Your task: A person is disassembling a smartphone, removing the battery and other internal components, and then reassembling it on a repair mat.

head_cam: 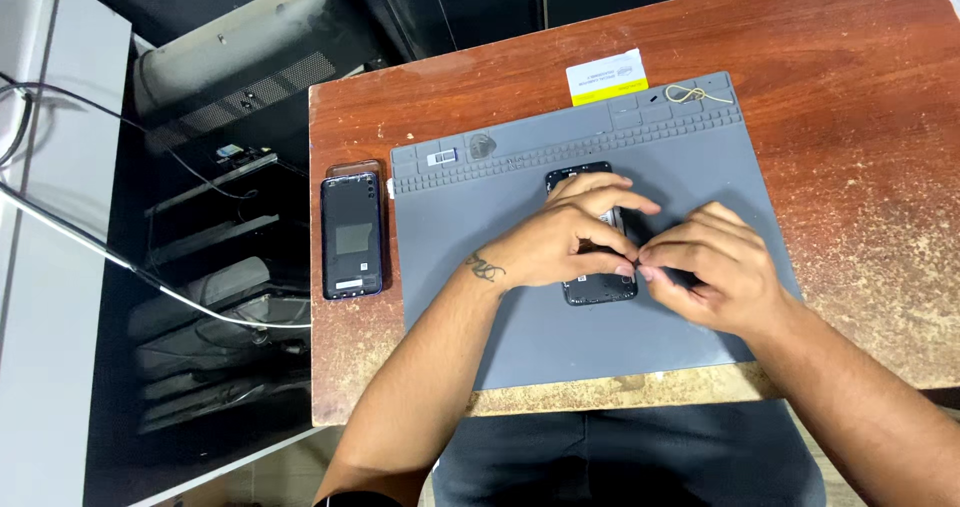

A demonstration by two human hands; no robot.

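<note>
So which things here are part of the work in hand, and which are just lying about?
In hand:
- opened phone under both hands
- left hand, right hand, fingertips meeting over it
- grey work mat

Lying about:
- second phone left of the mat
- yellow-and-white card
- rubber band

Matt grey mat on worn wood

My fingers (600, 229) are pressing a glossy black phone frame (598, 287) on the matt, rubbery mat (560, 347); the reddish wooden table (860, 147) is looking scuffed and rough at right.
</note>
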